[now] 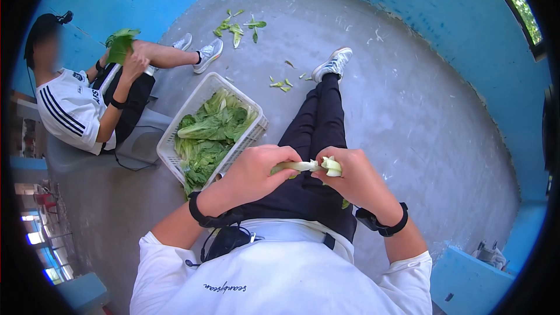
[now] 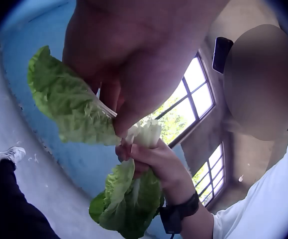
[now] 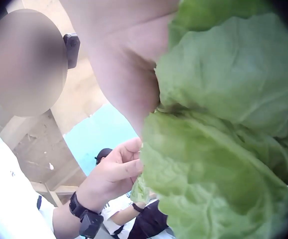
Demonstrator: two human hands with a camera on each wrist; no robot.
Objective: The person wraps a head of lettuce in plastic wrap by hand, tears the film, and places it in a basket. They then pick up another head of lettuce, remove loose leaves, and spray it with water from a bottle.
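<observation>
My left hand (image 1: 256, 169) pinches a single lettuce leaf (image 2: 69, 104) by its pale stalk (image 1: 297, 165), between thumb and fingers. Close beside it, my right hand (image 1: 356, 175) grips a head of lettuce (image 3: 218, 169) near its whitish cut base (image 1: 332, 167). That base points up out of the fist, and the green leaves hang below, as the left wrist view shows. The stalk's end comes right up to the base between the two hands. In the right wrist view the broad leaves cover most of the right fingers.
A white plastic crate (image 1: 261, 118) full of leafy lettuce stands left of my legs. Behind it another person (image 1: 76, 105) sits holding a green leaf (image 1: 121, 44). Loose leaves (image 1: 233, 30) and small scraps (image 1: 281, 84) lie on the grey floor (image 1: 408, 111). Blue walls surround it.
</observation>
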